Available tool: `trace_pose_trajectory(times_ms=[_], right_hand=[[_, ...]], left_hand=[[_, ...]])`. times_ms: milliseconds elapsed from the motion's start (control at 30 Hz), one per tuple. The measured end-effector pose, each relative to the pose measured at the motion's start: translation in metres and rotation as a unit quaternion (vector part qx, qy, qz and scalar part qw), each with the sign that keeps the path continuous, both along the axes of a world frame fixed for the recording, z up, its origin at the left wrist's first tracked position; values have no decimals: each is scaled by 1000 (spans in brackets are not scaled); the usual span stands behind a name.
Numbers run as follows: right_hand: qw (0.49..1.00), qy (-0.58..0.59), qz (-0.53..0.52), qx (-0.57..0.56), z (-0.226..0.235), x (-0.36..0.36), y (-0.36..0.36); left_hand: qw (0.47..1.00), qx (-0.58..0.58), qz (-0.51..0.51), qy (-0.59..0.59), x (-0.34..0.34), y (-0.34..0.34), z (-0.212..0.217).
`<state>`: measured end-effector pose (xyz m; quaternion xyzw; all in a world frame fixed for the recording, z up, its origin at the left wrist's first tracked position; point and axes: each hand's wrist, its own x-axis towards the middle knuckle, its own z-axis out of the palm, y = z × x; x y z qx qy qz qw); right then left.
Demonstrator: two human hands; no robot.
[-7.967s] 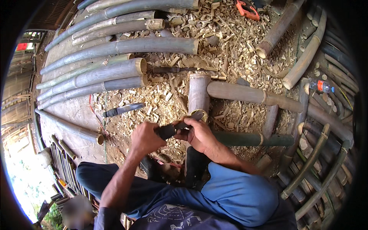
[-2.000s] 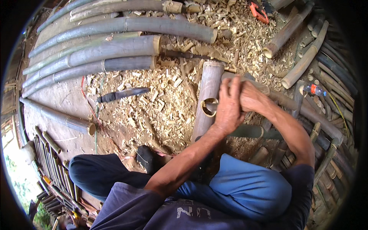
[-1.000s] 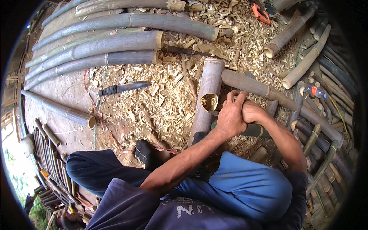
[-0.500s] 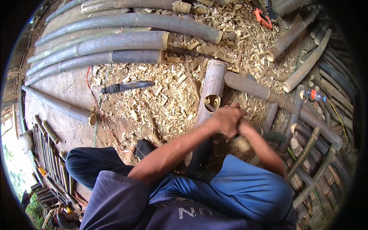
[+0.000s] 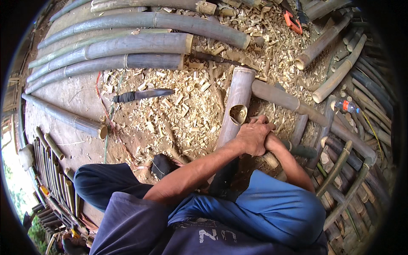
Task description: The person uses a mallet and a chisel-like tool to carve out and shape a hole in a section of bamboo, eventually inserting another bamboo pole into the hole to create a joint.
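In front of my legs stands a thick bamboo pole [image 5: 240, 91], running away from me, with an oval hole [image 5: 238, 114] cut in its upper side. My left hand [image 5: 253, 137] is closed just right of this hole. Against it, partly overlapped, is my right hand [image 5: 271, 138], also closed. Whatever the two hands grip is hidden by the fingers. Below them shows the pale end of a short bamboo piece [image 5: 270, 160]. A knife [image 5: 144, 95] with a dark wrapped handle lies on the chip-strewn ground, away from both hands.
Several long bamboo poles [image 5: 140, 43] lie at the far left. A bamboo crosspiece [image 5: 293, 102] extends right from the holed pole. Stacked bamboo [image 5: 369, 97], a plastic bottle [image 5: 347, 106] and an orange-handled tool [image 5: 293, 22] are on the right. Wood chips [image 5: 191, 97] cover the ground.
Both hands stay together beside the hole and have shifted slightly; the blur on the right forearm is gone. The whole view has moved a little. The knife still lies in place.
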<state>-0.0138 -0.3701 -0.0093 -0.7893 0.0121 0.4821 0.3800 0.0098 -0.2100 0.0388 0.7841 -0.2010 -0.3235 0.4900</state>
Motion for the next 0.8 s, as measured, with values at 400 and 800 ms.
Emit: trace_pose_trajectory(times_ms=[400,800], right_hand=[[720,226,-603,258,61,-45,88],[679,281,-523,432,44,-48,102]], left_hand=[[993,15,102,-56,-19,78,67],[921,366,-62,-119,-32,157,73]])
